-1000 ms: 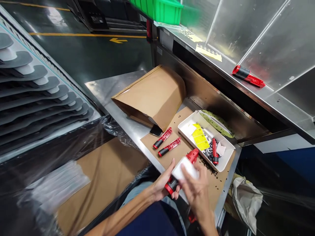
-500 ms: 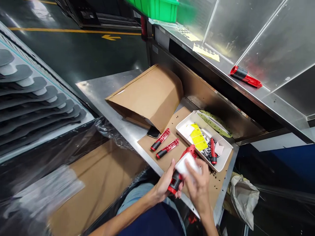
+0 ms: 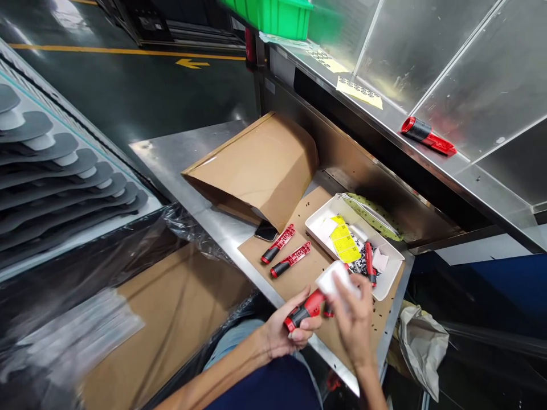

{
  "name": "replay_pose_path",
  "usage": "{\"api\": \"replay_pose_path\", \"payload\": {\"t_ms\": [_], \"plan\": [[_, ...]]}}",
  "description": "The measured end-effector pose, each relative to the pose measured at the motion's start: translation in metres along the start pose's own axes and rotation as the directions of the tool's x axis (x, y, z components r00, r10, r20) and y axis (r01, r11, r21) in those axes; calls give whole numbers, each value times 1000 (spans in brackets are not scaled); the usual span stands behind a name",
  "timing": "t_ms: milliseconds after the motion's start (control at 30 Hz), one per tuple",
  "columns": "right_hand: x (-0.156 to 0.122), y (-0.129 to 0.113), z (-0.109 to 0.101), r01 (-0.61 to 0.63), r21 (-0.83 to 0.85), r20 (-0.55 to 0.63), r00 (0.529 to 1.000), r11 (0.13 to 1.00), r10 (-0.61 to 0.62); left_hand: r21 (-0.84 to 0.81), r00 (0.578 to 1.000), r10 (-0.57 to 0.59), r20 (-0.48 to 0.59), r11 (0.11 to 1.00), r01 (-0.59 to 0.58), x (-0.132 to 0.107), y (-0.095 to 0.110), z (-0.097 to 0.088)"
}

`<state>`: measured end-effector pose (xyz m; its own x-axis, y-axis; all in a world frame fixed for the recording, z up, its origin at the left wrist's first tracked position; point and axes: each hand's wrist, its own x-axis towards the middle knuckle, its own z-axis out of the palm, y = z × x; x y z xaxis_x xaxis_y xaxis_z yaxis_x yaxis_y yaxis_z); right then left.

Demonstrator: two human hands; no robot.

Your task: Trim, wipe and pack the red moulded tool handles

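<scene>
My left hand [image 3: 287, 333] is closed around the black end of a red-and-black plastic handle part [image 3: 304, 310], held low over the front edge of the steel bench [image 3: 179, 154]. My right hand [image 3: 354, 319] grips a white pad or cloth [image 3: 333, 280] pressed against the red end of that part. Two more red-and-black parts [image 3: 284, 253] lie side by side on a brown cardboard sheet [image 3: 307, 270] just beyond my hands. A white tray [image 3: 321, 219] to the right holds yellow labels, small black screws and another red part.
A folded brown cardboard piece [image 3: 260, 165] lies on the bench over a dark phone [image 3: 265, 231]. One red-and-black part [image 3: 427, 136] rests on the upper steel shelf, near a green bin [image 3: 273, 16]. A plastic-lined carton [image 3: 171, 307] stands at left, stacked black trays [image 3: 64, 171] beyond.
The held part has tilted more level, its black end now pointing left in my left hand. My right hand with the white pad has slid toward the part's red end.
</scene>
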<state>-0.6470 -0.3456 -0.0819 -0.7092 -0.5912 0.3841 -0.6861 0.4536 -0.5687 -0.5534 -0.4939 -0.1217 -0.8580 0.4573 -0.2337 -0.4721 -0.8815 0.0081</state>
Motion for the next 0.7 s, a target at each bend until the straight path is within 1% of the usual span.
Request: {"api": "replay_pose_path", "payload": {"t_ms": [67,100,167,200,267,333,367,467,567,600,700], "plan": [[2,-2,-2,49,41,91,994,998,-53,-15,1000,18,17,1000,-17,0,-1,-2],[3,-3,-5,62,42,95,993,997,-65,-11,1000,9,23,1000,-9,1,-1,-2],[8,-1,-11,68,9,52,996,998,-68,3,999,-19,46,1000,18,2,-1,-3],[10,1,-15,90,-2,53,995,996,-89,13,997,-32,64,999,31,2,0,-3],[14,4,-23,177,24,145,973,984,-178,36,993,-61,99,998,58,2,2,-2],[16,7,-31,263,61,235,934,963,-270,53,989,-88,115,995,82,2,5,-1],[17,8,-34,287,57,242,925,956,-292,61,989,-97,114,994,90,1,6,0],[19,9,-40,311,0,204,931,951,-304,94,991,-99,92,991,91,1,9,2],[19,5,-38,334,7,241,914,943,-326,134,995,-87,45,988,80,2,11,6],[19,3,-37,331,2,238,916,944,-321,139,997,-76,28,988,72,3,11,7],[20,1,-34,281,-53,149,951,958,-270,139,998,-56,-9,989,57,4,11,9]]}}
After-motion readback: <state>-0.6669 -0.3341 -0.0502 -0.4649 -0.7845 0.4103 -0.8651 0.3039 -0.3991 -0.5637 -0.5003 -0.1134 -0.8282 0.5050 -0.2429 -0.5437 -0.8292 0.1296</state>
